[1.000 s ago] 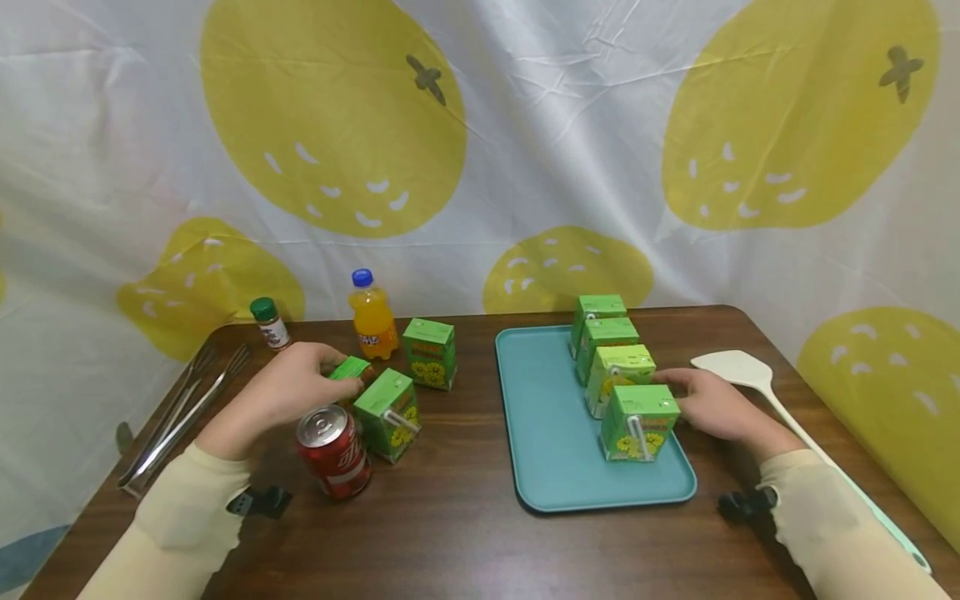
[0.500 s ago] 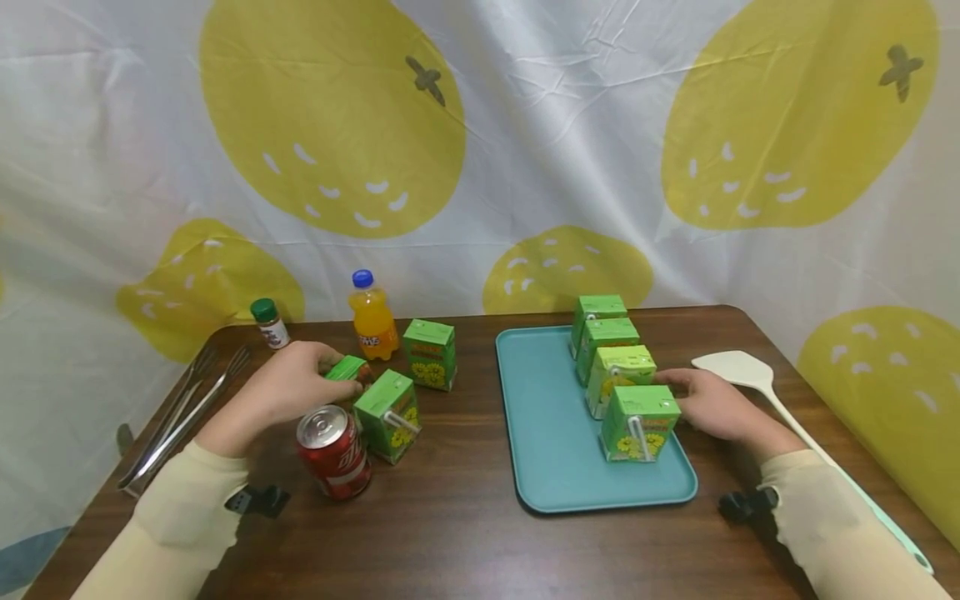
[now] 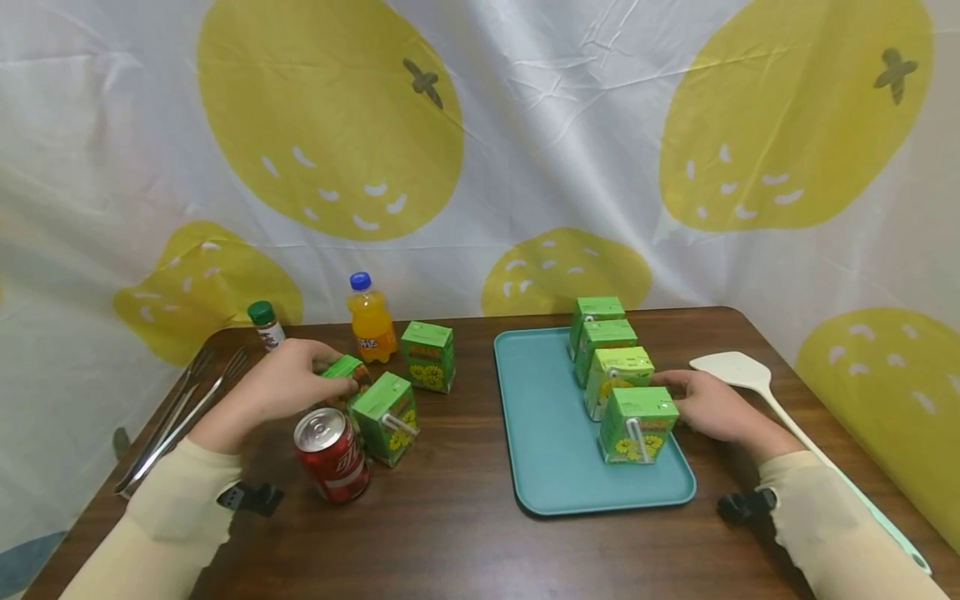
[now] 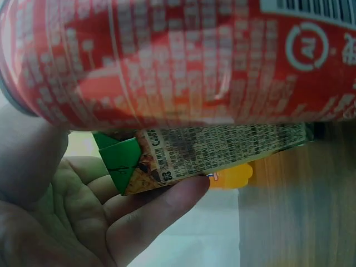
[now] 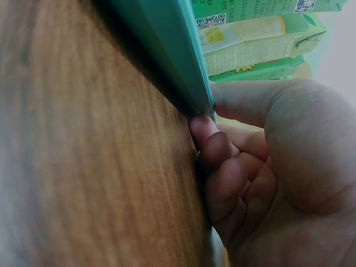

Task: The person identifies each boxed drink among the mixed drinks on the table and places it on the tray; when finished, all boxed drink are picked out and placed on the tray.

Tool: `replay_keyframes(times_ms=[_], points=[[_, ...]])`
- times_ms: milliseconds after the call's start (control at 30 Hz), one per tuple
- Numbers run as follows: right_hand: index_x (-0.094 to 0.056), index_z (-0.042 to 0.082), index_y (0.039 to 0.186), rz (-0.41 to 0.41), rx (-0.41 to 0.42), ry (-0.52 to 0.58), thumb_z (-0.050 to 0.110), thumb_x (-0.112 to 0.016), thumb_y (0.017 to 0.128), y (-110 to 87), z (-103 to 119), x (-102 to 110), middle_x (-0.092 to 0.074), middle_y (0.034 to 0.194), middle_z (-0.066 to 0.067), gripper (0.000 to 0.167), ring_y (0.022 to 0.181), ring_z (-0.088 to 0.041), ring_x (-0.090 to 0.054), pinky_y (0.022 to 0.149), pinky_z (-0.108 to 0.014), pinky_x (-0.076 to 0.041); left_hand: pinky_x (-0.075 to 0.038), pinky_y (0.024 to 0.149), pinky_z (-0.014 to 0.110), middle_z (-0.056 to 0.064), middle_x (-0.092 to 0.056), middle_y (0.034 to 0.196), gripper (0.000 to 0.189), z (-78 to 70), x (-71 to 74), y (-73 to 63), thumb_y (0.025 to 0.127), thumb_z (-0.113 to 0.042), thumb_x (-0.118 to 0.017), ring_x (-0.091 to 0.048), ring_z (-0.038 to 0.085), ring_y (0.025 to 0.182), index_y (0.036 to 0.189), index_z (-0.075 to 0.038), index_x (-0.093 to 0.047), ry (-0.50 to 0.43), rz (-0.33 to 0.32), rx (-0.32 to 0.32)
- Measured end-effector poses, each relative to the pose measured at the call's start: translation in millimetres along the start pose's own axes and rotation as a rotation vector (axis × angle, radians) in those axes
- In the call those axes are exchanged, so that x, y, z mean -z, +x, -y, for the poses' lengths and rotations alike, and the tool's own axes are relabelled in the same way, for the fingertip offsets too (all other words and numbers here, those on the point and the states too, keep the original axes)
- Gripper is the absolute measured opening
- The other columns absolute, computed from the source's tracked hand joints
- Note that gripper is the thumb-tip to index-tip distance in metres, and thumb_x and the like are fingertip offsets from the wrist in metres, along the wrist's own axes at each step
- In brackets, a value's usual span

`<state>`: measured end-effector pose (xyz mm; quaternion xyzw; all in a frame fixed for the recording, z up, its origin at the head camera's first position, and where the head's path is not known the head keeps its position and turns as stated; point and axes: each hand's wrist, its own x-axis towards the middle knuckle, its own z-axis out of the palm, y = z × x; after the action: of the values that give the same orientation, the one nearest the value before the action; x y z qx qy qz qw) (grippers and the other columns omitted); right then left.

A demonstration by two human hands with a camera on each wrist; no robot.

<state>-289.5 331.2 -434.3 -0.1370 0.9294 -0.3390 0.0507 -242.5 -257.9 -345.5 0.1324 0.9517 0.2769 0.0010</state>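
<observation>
The counter was brown wood with dark stripes. On its right side I saw a flat blue tray, and next to it lay a long pale spatula. On the left stood a red can, with a green box just beside it. Another green box stood farther back, near an orange drink bottle. A little jar and metal tongs were there too.

The head camera faces forward and down across the dark brown wooden table. The dim left-wrist view, apparently rolled sideways, sits very near the red cylindrical metal can; the right-wrist view looks low and close along the teal rectangular plastic tray. The head view shares both.
</observation>
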Motion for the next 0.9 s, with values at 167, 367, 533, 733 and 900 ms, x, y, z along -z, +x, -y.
replay_keyframes(times_ms=[167,367,533,733,900], points=[[-0.061,-0.013,0.148,-0.006,0.009,-0.02,0.016,-0.076,0.1,-0.5,0,0,-0.072,0.119,-0.019,0.059,0.065,-0.017,-0.056,0.062,-0.033,-0.047,-0.059,0.097,0.06,0.016,-0.081,0.122,0.05,-0.5,8.4,0.1,0.101,-0.037,-0.08,-0.075,0.032,0.111,0.13,0.004,-0.079,0.004,-0.04,0.002],[-0.062,-0.012,0.147,-0.01,0.015,-0.056,0.019,-0.077,0.099,-0.8,1,1,-0.072,0.129,-0.023,0.059,0.081,-0.021,-0.061,0.073,-0.036,-0.048,-0.057,0.101,0.066,0.024,-0.075,0.135,0.061,-6.8,24.6,3.4,0.102,-0.043,-0.08,-0.07,0.044,0.126,0.139,0.005,-0.074,0.037,-0.064,0.003],[-0.063,-0.012,0.147,-0.015,0.018,-0.063,0.019,-0.077,0.099,-0.8,2,1,-0.072,0.132,-0.024,0.059,0.093,-0.023,-0.062,0.078,-0.037,-0.049,-0.059,0.095,0.059,0.022,-0.077,0.132,0.057,-18.3,38.7,9.1,0.103,-0.041,-0.079,-0.073,0.037,0.117,0.14,0.002,-0.074,0.042,-0.067,-0.023],[-0.061,-0.013,0.148,-0.005,0.008,-0.022,0.017,-0.075,0.099,-3.0,4,1,-0.072,0.124,-0.022,0.06,0.074,-0.019,-0.06,0.067,-0.035,-0.049,-0.054,0.079,0.041,0.009,-0.08,0.103,0.031,-37.9,53.0,18.1,0.101,-0.033,-0.081,-0.067,0.023,0.087,0.112,-0.005,-0.082,0.051,-0.101,-0.07],[-0.063,-0.011,0.147,-0.017,0.013,-0.051,0.019,-0.076,0.099,-2.1,4,1,-0.073,0.127,-0.022,0.058,0.082,-0.022,-0.061,0.073,-0.036,-0.049,-0.048,0.068,0.038,0.002,-0.07,0.083,0.022,-54.7,61.4,27.1,0.101,-0.03,-0.08,-0.055,0.019,0.068,0.094,-0.009,-0.075,0.047,-0.116,-0.119]])
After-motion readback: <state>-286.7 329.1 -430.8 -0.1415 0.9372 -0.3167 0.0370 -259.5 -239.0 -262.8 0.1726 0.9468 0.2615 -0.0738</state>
